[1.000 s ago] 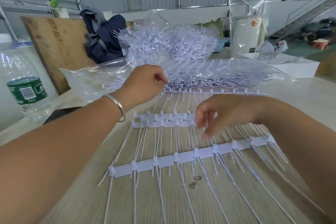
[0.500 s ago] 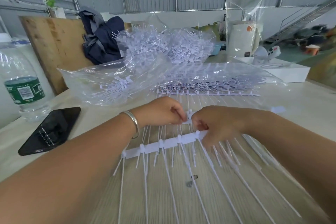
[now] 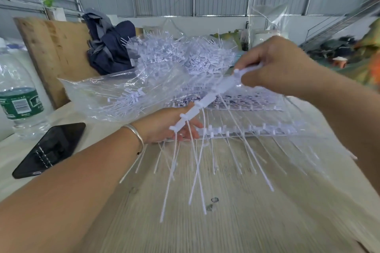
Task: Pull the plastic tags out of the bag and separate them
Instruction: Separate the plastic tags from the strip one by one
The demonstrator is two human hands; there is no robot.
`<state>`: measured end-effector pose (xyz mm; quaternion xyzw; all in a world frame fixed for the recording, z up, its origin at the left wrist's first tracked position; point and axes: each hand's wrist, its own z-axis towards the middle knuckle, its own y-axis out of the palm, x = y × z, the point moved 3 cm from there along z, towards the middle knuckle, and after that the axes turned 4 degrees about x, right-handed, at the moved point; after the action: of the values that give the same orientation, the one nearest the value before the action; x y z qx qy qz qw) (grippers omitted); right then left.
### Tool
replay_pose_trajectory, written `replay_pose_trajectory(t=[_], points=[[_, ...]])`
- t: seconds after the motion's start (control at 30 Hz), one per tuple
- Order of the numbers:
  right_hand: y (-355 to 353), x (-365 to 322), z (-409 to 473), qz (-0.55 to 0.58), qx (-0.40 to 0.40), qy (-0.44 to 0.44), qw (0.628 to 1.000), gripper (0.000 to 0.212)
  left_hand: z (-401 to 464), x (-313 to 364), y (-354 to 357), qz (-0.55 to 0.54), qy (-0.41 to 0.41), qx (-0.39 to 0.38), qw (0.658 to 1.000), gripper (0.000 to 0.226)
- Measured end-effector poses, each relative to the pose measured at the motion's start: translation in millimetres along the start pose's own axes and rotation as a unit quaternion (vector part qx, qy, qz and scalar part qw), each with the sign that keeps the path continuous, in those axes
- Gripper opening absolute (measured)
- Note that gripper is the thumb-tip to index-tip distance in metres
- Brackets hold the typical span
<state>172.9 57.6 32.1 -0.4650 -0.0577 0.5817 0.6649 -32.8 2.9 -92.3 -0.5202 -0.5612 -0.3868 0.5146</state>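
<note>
My right hand grips the upper end of a white strip of plastic tags and holds it slanted above the table, its thin tails dangling. My left hand lies lower on the table, fingers on the left end of another tag strip that lies flat. Behind them a clear plastic bag holds more tag strips. Further back rises a loose heap of separated tags.
A black phone lies at the left on the wooden table. A water bottle stands at the far left. A wooden board and dark blue cloth stand behind the bag.
My right hand has lifted one tag strip up and to the right, away from the table. My left hand has stayed low on the remaining strip. The view has tilted upward.
</note>
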Motion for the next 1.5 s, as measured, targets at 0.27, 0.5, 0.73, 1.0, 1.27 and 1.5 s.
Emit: replay_pose_trajectory(t=[0.27, 0.5, 0.73, 1.0, 1.27, 1.5], points=[[-29, -23, 10, -0.025, 0.066, -0.017, 0.997, 0.02, 8, -10, 0, 0.107, -0.005, 0.053, 0.993, 0.045], [-50, -28, 15, -0.072, 0.191, 0.006, 0.979, 0.026, 13, -11, -2, 0.087, 0.002, 0.039, 0.995, 0.044], [-8, -7, 20, -0.265, 0.14, -0.12, 0.946, 0.005, 25, 2, -10, -0.086, 0.069, 0.147, 0.983, 0.051], [79, 88, 10, -0.389, -0.04, -0.067, 0.918, 0.013, 26, -7, -13, -0.191, 0.088, 0.162, 0.964, 0.077], [82, 120, -8, -0.344, -0.025, 0.064, 0.936, 0.018, 24, -22, -23, -0.078, 0.089, 0.215, 0.969, 0.041], [90, 126, -16, -0.185, 0.043, 0.097, 0.977, 0.028, 22, -24, -23, 0.0, 0.13, 0.22, 0.967, 0.009]])
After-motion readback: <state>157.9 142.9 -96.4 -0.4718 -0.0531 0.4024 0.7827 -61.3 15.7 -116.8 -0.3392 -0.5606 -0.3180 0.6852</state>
